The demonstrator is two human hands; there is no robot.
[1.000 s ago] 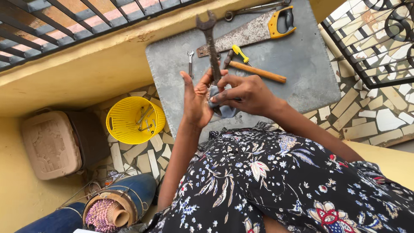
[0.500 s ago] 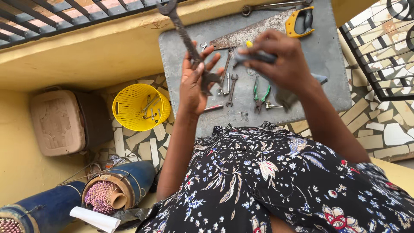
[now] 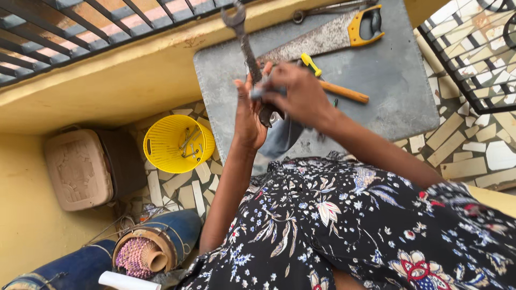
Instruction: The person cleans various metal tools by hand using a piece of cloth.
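Overhead, looking down. Left hand (image 3: 248, 121) is raised above the table, fingers loosely curled, gripping the lower end of a long rusty open-ended spanner (image 3: 248, 53) that stands nearly upright, its top jaw end near the picture's upper edge. Right hand (image 3: 298, 94) is closed around a grey-blue cloth (image 3: 279, 137), pressing it against the spanner's shaft just above the left hand; the cloth's loose end hangs below both hands. The two hands touch each other around the tool.

Surface: a grey slab tabletop (image 3: 387, 80). On it, behind the hands, a rusty handsaw (image 3: 317, 40) with a yellow and black handle, a wooden-handled hammer (image 3: 344, 92) lying just beside the right hand, a small yellow-handled tool (image 3: 310, 64) partly hidden, and another long spanner (image 3: 322, 9) along the far edge.

Surroundings: floor of broken-tile mosaic (image 3: 473, 150). Beside the table, on the left, a yellow perforated basket (image 3: 177, 142) with small metal tools inside. Further left, a tan plastic case (image 3: 79, 169) against a yellow wall (image 3: 107, 80). Near the bottom left, blue drums (image 3: 156, 241) lying on their sides. Dark metal railings (image 3: 64, 27) above the wall. Person wears a dark floral garment (image 3: 349, 231).
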